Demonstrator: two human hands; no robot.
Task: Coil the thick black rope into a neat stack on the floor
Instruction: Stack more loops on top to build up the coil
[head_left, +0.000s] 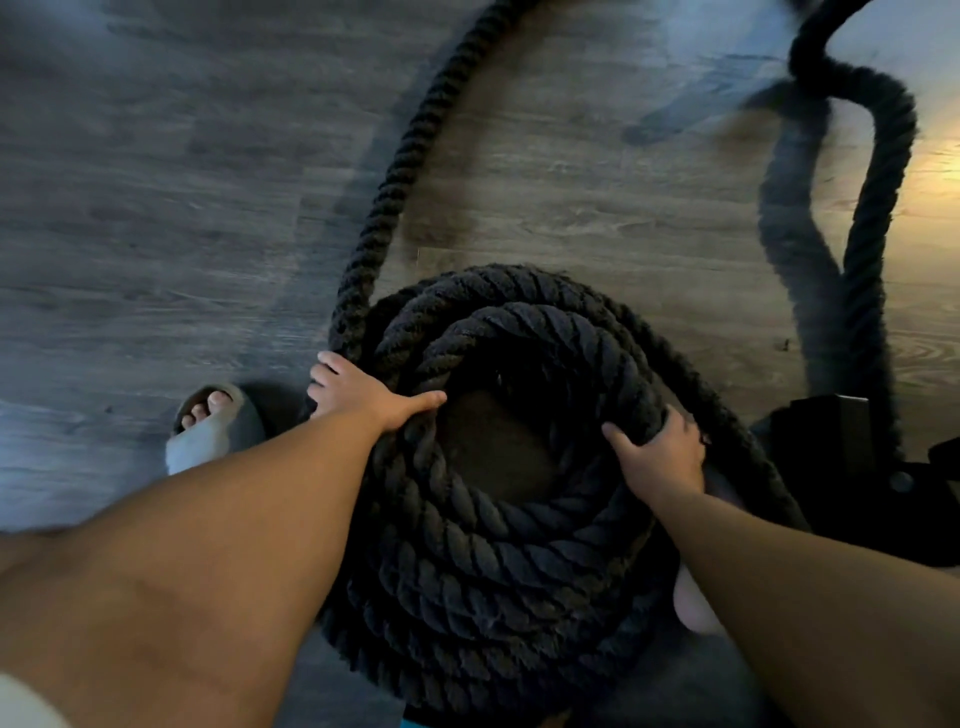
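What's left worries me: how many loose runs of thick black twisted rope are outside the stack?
2: left run rises from the stack's left edge; right run snakes at right. Both leave view, possibly joined.

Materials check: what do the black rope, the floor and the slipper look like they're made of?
The rope: thick twisted fibre strands, matte and fuzzy; synthetic or natural, can't tell. The floor: grey wood-grain planks with a slight sheen, possibly laminate or vinyl. The slipper: grey, matte and soft-looking, probably foam or fabric.
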